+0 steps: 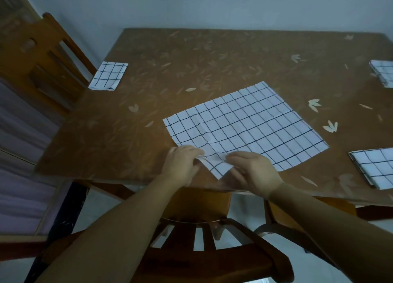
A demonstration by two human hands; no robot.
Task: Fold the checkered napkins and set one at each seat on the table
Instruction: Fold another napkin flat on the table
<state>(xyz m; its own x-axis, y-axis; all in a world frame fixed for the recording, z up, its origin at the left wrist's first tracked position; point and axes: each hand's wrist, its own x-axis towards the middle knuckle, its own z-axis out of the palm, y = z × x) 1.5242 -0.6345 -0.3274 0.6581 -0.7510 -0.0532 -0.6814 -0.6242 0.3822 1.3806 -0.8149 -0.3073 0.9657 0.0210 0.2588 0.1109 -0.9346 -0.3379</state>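
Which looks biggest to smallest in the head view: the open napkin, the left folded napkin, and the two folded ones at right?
1. open napkin
2. near-right folded napkin, nearer the camera and cropped
3. left folded napkin
far-right folded napkin: mostly cropped by the frame, so unranked.

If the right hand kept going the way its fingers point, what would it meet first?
The right hand points left over the near corner of the unfolded napkin; the left hand looks first in line, though depth is unclear.
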